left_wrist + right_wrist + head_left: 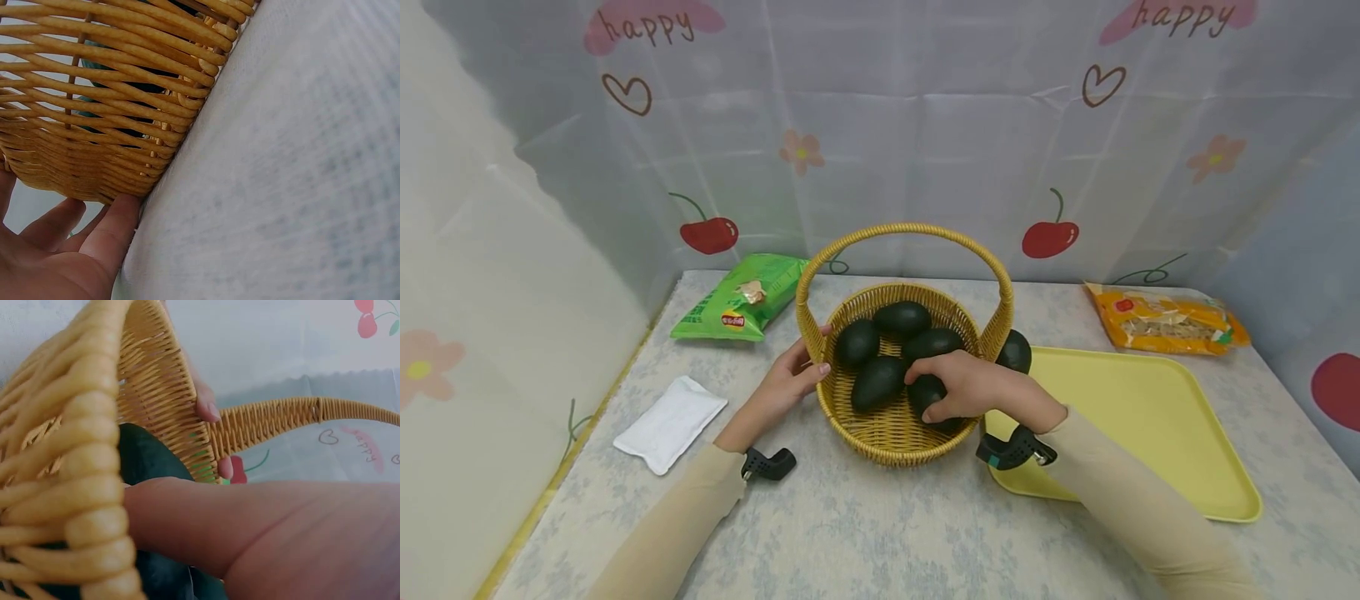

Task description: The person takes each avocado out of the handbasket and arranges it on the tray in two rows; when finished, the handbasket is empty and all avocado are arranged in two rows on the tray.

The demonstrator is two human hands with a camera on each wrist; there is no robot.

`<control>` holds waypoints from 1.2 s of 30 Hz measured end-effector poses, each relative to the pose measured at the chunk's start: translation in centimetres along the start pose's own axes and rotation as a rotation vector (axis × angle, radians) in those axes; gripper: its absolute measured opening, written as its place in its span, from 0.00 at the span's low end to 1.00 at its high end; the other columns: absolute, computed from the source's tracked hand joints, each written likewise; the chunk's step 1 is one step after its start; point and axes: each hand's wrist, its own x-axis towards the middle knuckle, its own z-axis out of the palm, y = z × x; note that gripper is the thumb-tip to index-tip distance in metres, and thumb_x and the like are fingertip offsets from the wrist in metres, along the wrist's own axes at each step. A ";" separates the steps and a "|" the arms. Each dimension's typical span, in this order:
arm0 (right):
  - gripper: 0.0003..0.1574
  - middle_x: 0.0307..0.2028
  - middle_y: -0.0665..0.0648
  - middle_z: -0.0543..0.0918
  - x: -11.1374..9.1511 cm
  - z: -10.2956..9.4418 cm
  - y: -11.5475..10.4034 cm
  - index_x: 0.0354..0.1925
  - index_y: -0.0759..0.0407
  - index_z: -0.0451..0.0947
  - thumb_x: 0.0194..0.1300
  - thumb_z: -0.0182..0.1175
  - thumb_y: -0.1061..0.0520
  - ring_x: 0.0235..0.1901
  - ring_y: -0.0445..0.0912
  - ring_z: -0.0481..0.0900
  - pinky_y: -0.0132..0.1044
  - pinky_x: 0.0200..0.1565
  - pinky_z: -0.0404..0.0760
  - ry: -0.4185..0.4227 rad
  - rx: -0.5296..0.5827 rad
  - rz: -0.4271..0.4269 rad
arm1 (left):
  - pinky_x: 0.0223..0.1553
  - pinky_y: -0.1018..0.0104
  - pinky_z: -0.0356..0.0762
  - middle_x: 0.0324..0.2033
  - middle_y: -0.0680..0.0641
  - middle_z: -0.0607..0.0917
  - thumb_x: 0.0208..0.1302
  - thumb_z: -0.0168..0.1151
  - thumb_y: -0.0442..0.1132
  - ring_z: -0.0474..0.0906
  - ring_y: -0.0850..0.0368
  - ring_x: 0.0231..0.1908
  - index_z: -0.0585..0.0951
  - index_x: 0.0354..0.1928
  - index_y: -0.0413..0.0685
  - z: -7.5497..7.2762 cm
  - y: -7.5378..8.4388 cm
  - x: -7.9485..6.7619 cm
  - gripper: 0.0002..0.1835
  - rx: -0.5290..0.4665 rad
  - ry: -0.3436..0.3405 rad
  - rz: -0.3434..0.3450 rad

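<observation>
So your right hand [967, 385] has its fingers and thumb curled round a dark green avocado [928, 395], which sits inside the wicker basket [900, 457], toward the right side. Four other avocados [878, 383] are in there next to it. Your left hand [790, 379] is holding the basket's left side by the handle base, thumb at the rim. Just right of the basket there's a loose avocado [1016, 352] by the yellow tray's [1127, 425] far-left corner. Further out on the worktop [850, 533]: green bag [741, 300] back left, white packet [670, 424] nearer you, orange bag [1172, 323] back right.
</observation>
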 end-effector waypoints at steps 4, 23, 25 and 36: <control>0.31 0.62 0.58 0.80 -0.1 0.3 0.0 0.64 0.53 0.76 0.64 0.71 0.52 0.58 0.51 0.79 0.45 0.55 0.81 0.012 -0.010 -0.027 | 0.54 0.65 0.83 0.75 0.35 0.65 0.76 0.55 0.37 0.68 0.40 0.67 0.57 0.80 0.52 0.0 -0.2 0.0 0.35 0.008 0.006 0.004; 0.32 0.51 0.53 0.85 -2.5 -1.1 0.2 0.65 0.49 0.76 0.64 0.70 0.50 0.39 0.44 0.79 0.39 0.44 0.80 0.155 0.102 -0.076 | 0.54 0.65 0.82 0.75 0.35 0.64 0.75 0.55 0.37 0.65 0.39 0.69 0.57 0.80 0.53 0.0 -0.1 0.0 0.35 -0.001 -0.010 0.000; 0.32 0.38 0.51 0.84 -3.0 -1.4 0.3 0.65 0.48 0.76 0.64 0.70 0.50 0.28 0.42 0.73 0.35 0.36 0.76 0.166 0.126 -0.077 | 0.54 0.64 0.82 0.75 0.35 0.64 0.75 0.55 0.37 0.65 0.39 0.70 0.57 0.80 0.53 0.0 -0.1 0.1 0.35 -0.001 -0.009 -0.001; 0.30 0.46 0.54 0.84 -5.8 -3.0 1.1 0.66 0.48 0.75 0.66 0.68 0.52 0.36 0.44 0.81 0.36 0.37 0.81 0.185 0.246 -0.073 | 0.52 0.67 0.83 0.73 0.32 0.66 0.75 0.53 0.34 0.68 0.39 0.68 0.57 0.80 0.50 0.1 0.0 0.1 0.34 0.006 0.007 0.016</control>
